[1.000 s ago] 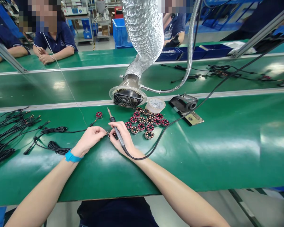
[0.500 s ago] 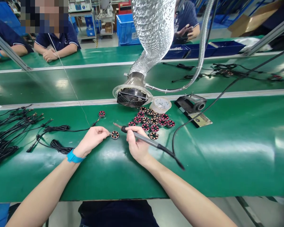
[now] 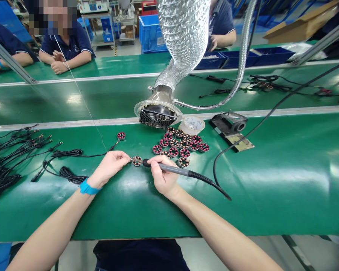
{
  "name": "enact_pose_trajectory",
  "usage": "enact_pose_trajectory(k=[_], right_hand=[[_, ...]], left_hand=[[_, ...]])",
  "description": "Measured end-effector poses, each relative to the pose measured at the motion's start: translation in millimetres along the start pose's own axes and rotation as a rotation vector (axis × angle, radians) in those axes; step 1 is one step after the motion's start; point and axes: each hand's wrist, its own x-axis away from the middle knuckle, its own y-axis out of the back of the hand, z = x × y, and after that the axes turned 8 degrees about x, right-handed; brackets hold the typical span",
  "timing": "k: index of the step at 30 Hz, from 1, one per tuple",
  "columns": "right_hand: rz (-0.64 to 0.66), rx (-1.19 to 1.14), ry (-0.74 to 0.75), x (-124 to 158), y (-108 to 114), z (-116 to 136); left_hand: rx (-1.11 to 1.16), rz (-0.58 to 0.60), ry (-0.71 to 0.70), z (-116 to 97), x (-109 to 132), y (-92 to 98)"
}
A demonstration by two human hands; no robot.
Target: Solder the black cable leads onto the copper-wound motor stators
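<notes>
Here we go, looking down from the head camera at a green workbench (image 3: 251, 203). The left hand (image 3: 109, 168) is pinched shut, fingertips (image 3: 127, 156) closed on a thin end right at the left edge of a round coil disc (image 3: 136, 161), though it's too small to say exactly what they've got. The disc sits just in front of those fingertips, up off the bench. The right hand (image 3: 164, 177) grips a soldering iron (image 3: 172, 168) like a pen, its nose right beside the disc. Just beyond lies a cluster of more discs (image 3: 177, 145), with a tape roll (image 3: 191, 125) and an iron stand (image 3: 228, 124) off to the right. Black cables (image 3: 1, 180) are heaped far left, and a blue wrist strap (image 3: 87, 187) circles the left wrist. Across the bench, a co-worker's hands (image 3: 56, 62) rest together.
</notes>
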Motion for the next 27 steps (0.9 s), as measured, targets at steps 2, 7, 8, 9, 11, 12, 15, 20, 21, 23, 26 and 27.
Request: enact_pose_trajectory(k=[2,7,8,9,11,12,15,20,21,23,26,27], right_hand=[[-0.005,-0.001,0.015,-1,0,1],[0.012,-0.022,-0.015,1,-2,-1],[0.014,-0.033,-0.029,2,-2,-3],[0.012,-0.046,-0.042,3,-3,-4],[-0.002,-0.069,-0.069,4,-3,-8],[-0.011,-0.077,-0.078,5,-4,-9],[-0.037,-0.095,-0.084,5,-4,-12],[-0.034,-0.1,-0.088,6,-4,-13],[-0.032,-0.094,-0.096,6,-4,-13],[-0.039,-0.082,-0.114,7,-5,-13],[-0.042,-0.064,-0.114,7,-4,-10],[-0.036,-0.058,-0.104,7,-4,-8]], left_hand=[[0.003,-0.001,0.0,0,0,-0.2],[0.001,-0.003,-0.006,-1,1,-0.6],[-0.001,-0.003,-0.007,-1,1,-0.6],[-0.004,-0.005,-0.007,-1,1,-0.5],[-0.009,-0.007,-0.007,-1,1,-0.2],[-0.012,-0.008,-0.008,-1,1,-0.1],[-0.014,-0.005,-0.012,-1,1,0.3],[-0.015,-0.006,-0.011,0,0,-0.1],[-0.013,-0.006,-0.008,0,0,-0.2],[-0.008,-0.008,-0.002,0,0,-0.5],[-0.005,-0.01,0.001,-1,0,-0.7],[-0.004,-0.011,0.0,-1,0,-0.6]])
